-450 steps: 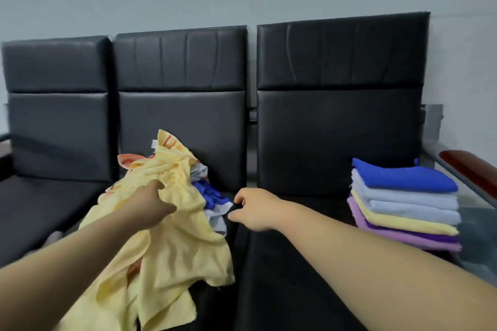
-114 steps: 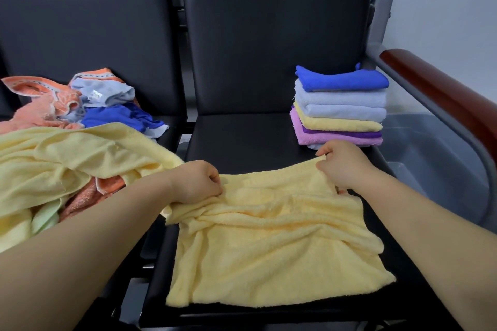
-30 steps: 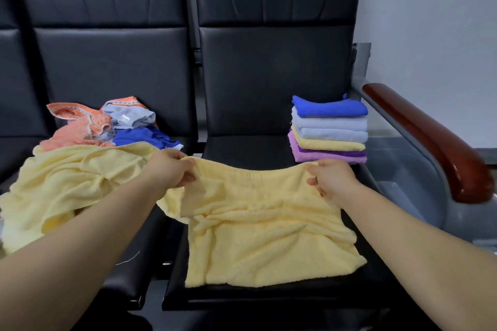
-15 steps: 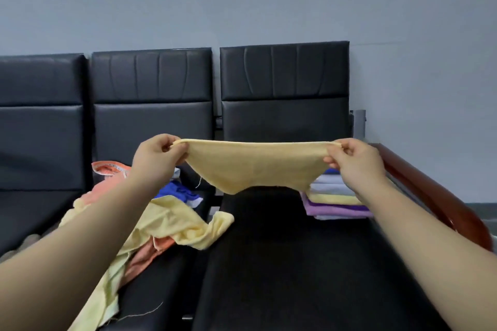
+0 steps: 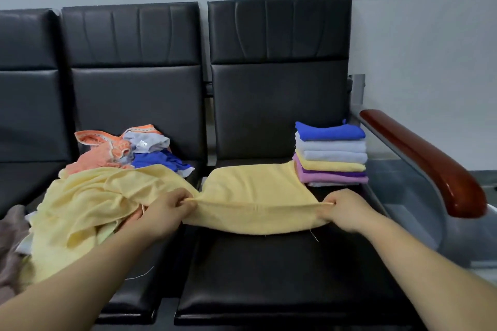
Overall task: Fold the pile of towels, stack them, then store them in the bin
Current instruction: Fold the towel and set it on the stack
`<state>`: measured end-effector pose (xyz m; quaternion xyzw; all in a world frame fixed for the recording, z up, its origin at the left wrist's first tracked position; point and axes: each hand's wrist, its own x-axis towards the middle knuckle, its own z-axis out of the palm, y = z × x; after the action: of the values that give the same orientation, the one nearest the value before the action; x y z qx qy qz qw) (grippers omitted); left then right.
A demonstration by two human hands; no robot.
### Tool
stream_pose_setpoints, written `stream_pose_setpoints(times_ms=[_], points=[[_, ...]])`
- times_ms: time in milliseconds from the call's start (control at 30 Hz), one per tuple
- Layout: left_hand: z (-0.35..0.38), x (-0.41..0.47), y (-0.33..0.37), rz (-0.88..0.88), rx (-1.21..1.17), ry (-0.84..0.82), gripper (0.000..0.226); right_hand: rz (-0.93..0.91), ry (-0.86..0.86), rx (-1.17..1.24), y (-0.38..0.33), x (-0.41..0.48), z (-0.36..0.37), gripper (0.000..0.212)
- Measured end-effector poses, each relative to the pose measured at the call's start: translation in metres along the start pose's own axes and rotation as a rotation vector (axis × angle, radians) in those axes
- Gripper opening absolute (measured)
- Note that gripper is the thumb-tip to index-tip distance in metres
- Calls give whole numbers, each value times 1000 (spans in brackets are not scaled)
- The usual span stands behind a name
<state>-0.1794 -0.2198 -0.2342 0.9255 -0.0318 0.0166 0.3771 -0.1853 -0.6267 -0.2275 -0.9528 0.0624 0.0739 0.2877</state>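
Pinching the yellow towel [image 5: 255, 185] by its near corners, left hand [image 5: 166, 212] and right hand [image 5: 344, 209] could drag its far edge into the folded stack [image 5: 332, 153], centre right, skewing it.

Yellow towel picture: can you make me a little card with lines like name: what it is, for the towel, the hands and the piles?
being folded: yellow towel, far part lying on the black seat, near edge lifted
left hand: pinches the towel's near left corner
right hand: pinches the towel's near right corner
folded stack: back right of the same seat, a blue one on top
unfolded pile: on the next seat to the left; orange, grey, blue and a big yellow cloth
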Motion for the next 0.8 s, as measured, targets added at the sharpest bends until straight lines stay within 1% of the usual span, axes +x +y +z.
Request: stream_pose_setpoints(times_ms=[100,167,200,267,300,333,400,467,567,633,700,767,800], points=[[3,1,12,2,-134,78,15,-105,39,181,-3,-6,2,28],[5,-1,20,-10,-146,123,16,-128,29,225,-3,-11,-1,31],[7,-3,23,-17,-153,127,16,-108,5,207,-1,-13,-4,29],[11,-4,21,-68,-209,73,15,-51,-52,176,6,-18,-11,21],[12,-6,19,-105,-245,13,15,-23,-76,178,8,-21,-13,17],[14,-9,18,-131,-278,-51,17,-3,-82,199,10,-25,-15,13],[18,-12,16,-174,-293,-150,23,5,-41,258,9,-29,-14,9],[20,-13,15,-213,-289,-172,19,-34,-24,290,2,-27,-3,20],[23,-12,14,-279,-302,-138,15,-58,-85,282,-3,-25,17,29],[25,-14,16,-307,-337,-147,15,6,-147,244,4,-22,24,28],[30,-17,19,-374,-428,-201,17,110,-215,228,13,-24,24,13],[31,-19,22,-434,-496,-282,17,195,-276,215,22,-25,21,32],[32,-20,23,-445,-507,-331,16,221,-294,181,26,-27,19,34]])
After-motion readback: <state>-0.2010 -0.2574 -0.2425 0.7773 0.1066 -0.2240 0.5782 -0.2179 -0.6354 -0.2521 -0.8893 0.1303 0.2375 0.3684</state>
